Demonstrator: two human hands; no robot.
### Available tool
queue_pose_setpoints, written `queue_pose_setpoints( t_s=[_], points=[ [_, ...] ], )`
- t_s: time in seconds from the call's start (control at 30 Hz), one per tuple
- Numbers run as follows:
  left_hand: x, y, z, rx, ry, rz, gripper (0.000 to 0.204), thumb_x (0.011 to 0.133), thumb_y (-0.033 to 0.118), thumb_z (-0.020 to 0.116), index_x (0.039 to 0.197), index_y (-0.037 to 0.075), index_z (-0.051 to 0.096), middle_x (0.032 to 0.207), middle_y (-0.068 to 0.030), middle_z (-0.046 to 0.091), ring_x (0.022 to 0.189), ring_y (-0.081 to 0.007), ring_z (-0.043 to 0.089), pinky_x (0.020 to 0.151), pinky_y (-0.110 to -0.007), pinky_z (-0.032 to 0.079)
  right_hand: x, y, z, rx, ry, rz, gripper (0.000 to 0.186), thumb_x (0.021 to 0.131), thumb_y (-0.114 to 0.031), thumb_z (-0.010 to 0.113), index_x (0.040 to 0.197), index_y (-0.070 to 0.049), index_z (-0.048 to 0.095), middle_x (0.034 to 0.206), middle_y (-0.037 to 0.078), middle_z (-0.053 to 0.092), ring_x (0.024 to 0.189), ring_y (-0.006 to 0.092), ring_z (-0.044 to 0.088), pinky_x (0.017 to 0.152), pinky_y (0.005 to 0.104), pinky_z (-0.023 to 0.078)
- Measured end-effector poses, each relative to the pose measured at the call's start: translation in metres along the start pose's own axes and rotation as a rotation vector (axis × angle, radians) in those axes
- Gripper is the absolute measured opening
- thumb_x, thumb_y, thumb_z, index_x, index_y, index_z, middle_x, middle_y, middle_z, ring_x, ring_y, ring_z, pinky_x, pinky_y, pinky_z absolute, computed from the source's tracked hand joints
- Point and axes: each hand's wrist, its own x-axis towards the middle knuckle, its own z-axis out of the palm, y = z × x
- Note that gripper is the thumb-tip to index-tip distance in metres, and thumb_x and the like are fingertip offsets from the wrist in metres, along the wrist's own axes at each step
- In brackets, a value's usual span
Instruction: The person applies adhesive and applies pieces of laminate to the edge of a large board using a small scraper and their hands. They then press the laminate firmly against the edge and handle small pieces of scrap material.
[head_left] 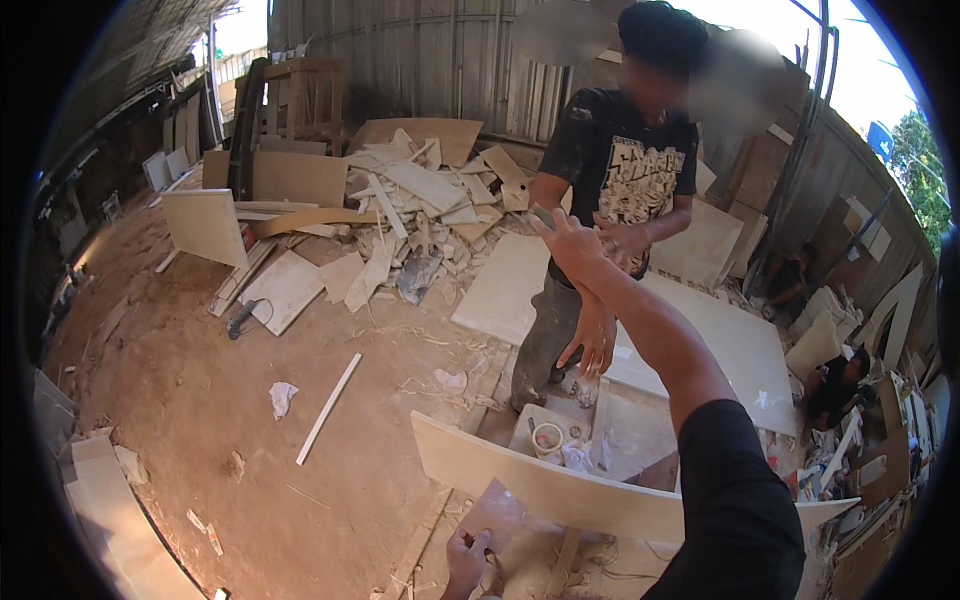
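My left hand (466, 562) is at the bottom edge, its fingers closed on one edge of a thin, semi-transparent brownish sheet (496, 514). The sheet stands against the near side of a long pale board (560, 470) set on edge. Stretched far forward, my right hand (572, 246) is raised in front of a co-worker (640, 150) in a dark T-shirt. A small flat grey-green piece (543, 216) shows between its fingers; its kind is unclear. One co-worker's hand (628, 240) rests at the waist; another hand (592, 345) hangs below my wrist.
Behind the board stands a tray with a small white tub (547, 439). Large pale panels (720, 340) lie to the right. A heap of board offcuts (420, 200) fills the back. A white strip (330, 410) and a power tool (243, 318) lie on the dirt floor.
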Motion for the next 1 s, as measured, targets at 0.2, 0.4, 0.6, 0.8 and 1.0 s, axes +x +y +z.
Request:
queue_pose_setpoints(
  t_s=[0.2,0.4,0.6,0.8,1.0],
  points=[
    [0.025,0.002,-0.126,-0.114,0.556,0.096,0.023,0.090,0.004,0.055,0.112,0.002,0.054,0.100,-0.0092,0.063,0.080,-0.0178,0.065,0.063,-0.034,0.056,-0.040,-0.109,0.065,0.177,-0.241,-0.036,0.047,0.087,-0.021,0.059,0.133,-0.018,0.050,0.099,0.015,0.053,0.085,0.0316,0.063,0.066,0.0430,0.054],
    [0.075,0.045,-0.089,-0.065,0.350,0.099,0.023,0.090,0.005,0.058,0.111,0.000,0.053,0.103,-0.0087,0.062,0.084,-0.0154,0.063,0.068,-0.030,0.057,-0.317,-0.253,-0.115,1.016,-0.460,0.390,0.048,0.089,-0.020,0.060,0.136,-0.018,0.051,0.094,0.018,0.059,0.087,0.0340,0.061,0.075,0.0430,0.052],
    [0.082,0.037,-0.001,0.024,-0.109,-0.070,0.025,0.089,0.005,0.061,0.112,0.000,0.054,0.101,-0.0047,0.063,0.083,-0.0100,0.060,0.068,-0.025,0.052,-0.451,-0.202,-0.187,0.834,-0.693,1.192,0.044,0.091,-0.014,0.055,0.134,-0.008,0.053,0.091,0.022,0.057,0.089,0.0343,0.056,0.082,0.0424,0.045],
    [0.033,0.070,0.102,-0.070,-0.538,-0.067,0.030,0.091,0.003,0.058,0.119,-0.001,0.051,0.104,-0.0034,0.063,0.092,-0.0084,0.058,0.080,-0.024,0.048,-0.390,-0.125,-0.206,0.659,-0.151,0.916,0.044,0.092,-0.012,0.057,0.134,-0.001,0.051,0.094,0.018,0.053,0.083,0.0313,0.053,0.075,0.0376,0.045],
    [-0.019,0.037,0.144,0.016,-0.559,-0.093,0.030,0.092,0.004,0.058,0.120,-0.002,0.050,0.106,-0.0047,0.063,0.093,-0.0090,0.058,0.079,-0.025,0.048,-0.443,-0.137,-0.264,0.877,-0.162,0.783,0.046,0.092,-0.014,0.058,0.134,0.001,0.048,0.097,0.017,0.055,0.083,0.0272,0.054,0.074,0.0354,0.045]
  ],
)
